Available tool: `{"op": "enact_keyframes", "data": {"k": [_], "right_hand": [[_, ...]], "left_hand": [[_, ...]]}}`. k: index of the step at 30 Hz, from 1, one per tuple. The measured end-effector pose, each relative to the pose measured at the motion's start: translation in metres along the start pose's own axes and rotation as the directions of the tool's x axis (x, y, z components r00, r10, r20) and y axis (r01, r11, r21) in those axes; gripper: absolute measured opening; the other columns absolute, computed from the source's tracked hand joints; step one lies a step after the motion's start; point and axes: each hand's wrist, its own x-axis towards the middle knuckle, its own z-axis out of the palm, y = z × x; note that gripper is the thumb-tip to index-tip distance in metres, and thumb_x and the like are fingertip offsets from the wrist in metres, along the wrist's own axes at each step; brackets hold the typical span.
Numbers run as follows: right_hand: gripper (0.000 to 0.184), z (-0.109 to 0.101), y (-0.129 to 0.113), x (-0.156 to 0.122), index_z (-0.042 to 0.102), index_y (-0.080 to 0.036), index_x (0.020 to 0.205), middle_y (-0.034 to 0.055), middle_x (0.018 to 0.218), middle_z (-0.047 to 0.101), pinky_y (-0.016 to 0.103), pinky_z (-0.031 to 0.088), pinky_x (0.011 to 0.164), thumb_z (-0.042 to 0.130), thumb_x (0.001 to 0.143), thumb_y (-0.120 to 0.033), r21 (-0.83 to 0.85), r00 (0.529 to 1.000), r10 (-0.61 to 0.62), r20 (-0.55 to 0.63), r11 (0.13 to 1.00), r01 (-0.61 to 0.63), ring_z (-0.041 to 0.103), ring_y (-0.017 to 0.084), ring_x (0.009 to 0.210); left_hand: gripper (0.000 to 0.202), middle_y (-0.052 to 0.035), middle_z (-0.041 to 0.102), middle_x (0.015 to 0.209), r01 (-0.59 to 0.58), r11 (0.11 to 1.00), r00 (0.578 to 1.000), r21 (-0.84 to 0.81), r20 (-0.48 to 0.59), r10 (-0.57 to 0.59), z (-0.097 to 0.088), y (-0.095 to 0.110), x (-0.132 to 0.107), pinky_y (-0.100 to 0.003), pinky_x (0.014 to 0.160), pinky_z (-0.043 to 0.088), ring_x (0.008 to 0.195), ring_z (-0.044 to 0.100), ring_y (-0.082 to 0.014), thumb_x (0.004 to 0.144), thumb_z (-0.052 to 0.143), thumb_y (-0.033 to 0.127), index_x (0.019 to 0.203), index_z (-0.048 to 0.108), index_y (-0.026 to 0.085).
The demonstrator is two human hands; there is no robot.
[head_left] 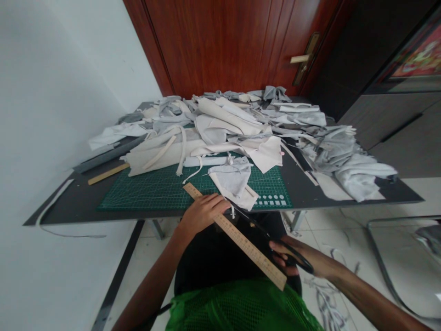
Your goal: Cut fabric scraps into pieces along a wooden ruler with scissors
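Hands sat at lower centre: the left hand (203, 212) lay open, pressing a wooden ruler (241, 235), while the right hand (287, 257) gripped black-handled scissors (265, 235) beside a pale fabric scrap (232, 181) on a green cutting mat (155, 197).

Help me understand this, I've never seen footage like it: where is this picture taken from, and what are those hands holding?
This is a single picture from a camera worn on a person's head, looking down at their own two hands, so no machine is involved. The left hand rests on a wooden ruler, beside a pale fabric piece on a green cutting mat. The right hand holds black-handled scissors. More fabric scraps are heaped on the dark table beyond.
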Motion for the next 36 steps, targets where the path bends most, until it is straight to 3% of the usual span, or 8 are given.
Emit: {"op": "enact_keyframes", "data": {"k": [7, 16, 21, 25, 30, 36], "right_hand": [[0.066, 0.011, -0.002, 0.008, 0.049, -0.019, 0.067, -0.0067, 0.056, 0.043, 0.024, 0.018, 0.046, 0.057, 0.088, -0.081, 0.021, 0.997, -0.049, -0.057, 0.999, 0.05, 0.033, 0.004, 0.044], [0.069, 0.025, -0.01, 0.001, 0.048, -0.019, 0.067, -0.0059, 0.06, 0.043, 0.023, 0.026, 0.049, 0.057, 0.084, -0.085, 0.02, 0.993, -0.044, -0.109, 0.999, 0.046, 0.037, 0.006, 0.049], [0.069, 0.026, -0.016, -0.006, 0.048, -0.02, 0.068, -0.0057, 0.055, 0.042, 0.024, 0.027, 0.05, 0.056, 0.083, -0.087, -0.058, 0.993, -0.073, -0.098, 0.996, 0.067, 0.037, 0.007, 0.049], [0.069, 0.022, -0.012, -0.007, 0.052, -0.019, 0.078, -0.0039, 0.059, 0.047, 0.024, 0.029, 0.051, 0.059, 0.078, -0.088, 0.007, 0.991, -0.134, -0.031, 0.991, 0.134, 0.039, 0.008, 0.051], [0.065, 0.021, -0.006, -0.004, 0.05, -0.019, 0.079, -0.0036, 0.063, 0.047, 0.023, 0.024, 0.047, 0.057, 0.083, -0.083, 0.081, 0.99, -0.142, -0.014, 0.986, 0.143, 0.036, 0.006, 0.049], [0.062, 0.02, -0.022, -0.008, 0.05, -0.019, 0.071, -0.0042, 0.062, 0.044, 0.023, 0.022, 0.046, 0.06, 0.083, -0.079, -0.028, 0.986, -0.166, 0.018, 0.986, 0.167, 0.036, 0.006, 0.049]], "left_hand": [[0.016, -0.0031, 0.069, 0.09, 0.006, 1.0, 1.0, 0.005, 0.0, -0.006, 0.004, -0.002, -0.004, -0.03, 0.077, 0.048, 0.092, 0.067, -0.0193, 0.106, 0.053, 0.018, 0.111, 0.068, 0.019], [0.021, -0.0018, 0.07, 0.086, 0.07, 0.995, 0.997, -0.069, -0.025, -0.072, -0.004, 0.0, 0.003, -0.029, 0.074, 0.049, 0.084, 0.068, -0.0176, 0.109, 0.048, 0.025, 0.099, 0.065, 0.019], [0.014, -0.004, 0.074, 0.096, 0.198, 0.968, 0.98, -0.152, 0.028, -0.196, -0.003, -0.004, 0.002, -0.031, 0.079, 0.053, 0.09, 0.072, -0.0197, 0.107, 0.051, 0.026, 0.107, 0.064, 0.019], [0.023, -0.0051, 0.076, 0.104, 0.272, 0.954, 0.96, -0.126, 0.108, -0.259, -0.009, -0.015, 0.008, -0.031, 0.08, 0.053, 0.094, 0.073, -0.0208, 0.105, 0.05, 0.017, 0.123, 0.064, 0.02], [0.015, -0.0023, 0.075, 0.098, 0.279, 0.945, 0.937, -0.169, 0.262, -0.23, -0.02, -0.03, 0.015, -0.026, 0.073, 0.05, 0.085, 0.072, -0.0179, 0.105, 0.055, 0.022, 0.11, 0.069, 0.022], [0.011, -0.0022, 0.073, 0.092, 0.282, 0.942, 0.937, -0.182, 0.264, -0.229, -0.022, -0.032, 0.013, -0.027, 0.072, 0.049, 0.082, 0.07, -0.0182, 0.104, 0.055, 0.02, 0.101, 0.066, 0.02]]}}
